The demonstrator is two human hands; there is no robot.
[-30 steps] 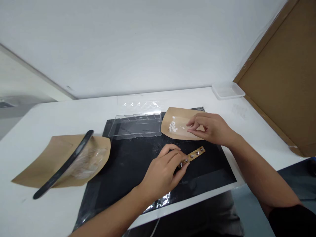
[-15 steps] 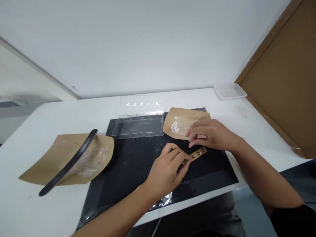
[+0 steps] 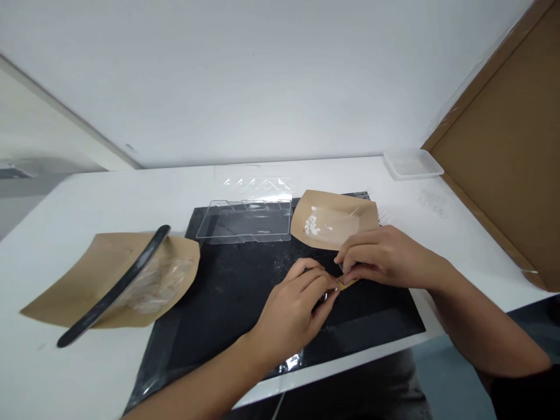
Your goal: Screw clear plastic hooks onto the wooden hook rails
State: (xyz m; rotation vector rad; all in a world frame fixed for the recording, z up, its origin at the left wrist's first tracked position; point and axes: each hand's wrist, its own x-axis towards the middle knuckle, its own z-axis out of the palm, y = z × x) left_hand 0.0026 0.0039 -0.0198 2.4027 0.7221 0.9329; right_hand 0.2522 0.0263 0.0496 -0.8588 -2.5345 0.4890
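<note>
My left hand (image 3: 297,300) lies low over the black mat, thumb and fingers closed on the near end of a narrow yellow-brown strip (image 3: 349,283). Most of this strip is covered by my fingers. My right hand (image 3: 374,256) is at the strip's far end, thumb and fingertips pinched together over it. Whatever sits in that pinch is too small and hidden to name. Just beyond my right hand, a kraft paper tray (image 3: 301,204) holds several small white pieces (image 3: 311,224).
At left, a black curved nail file (image 3: 116,286) rests across another kraft paper tray (image 3: 56,297) with crumpled clear plastic (image 3: 153,286) in it. A clear plastic case (image 3: 245,224) lies at the mat's back edge. A translucent tub (image 3: 413,164) stands near the cardboard panel (image 3: 503,128) at right.
My right hand has come down from above the strip onto its far end, covering the dark round spots that showed before. My left hand keeps its hold. The view has shifted slightly.
</note>
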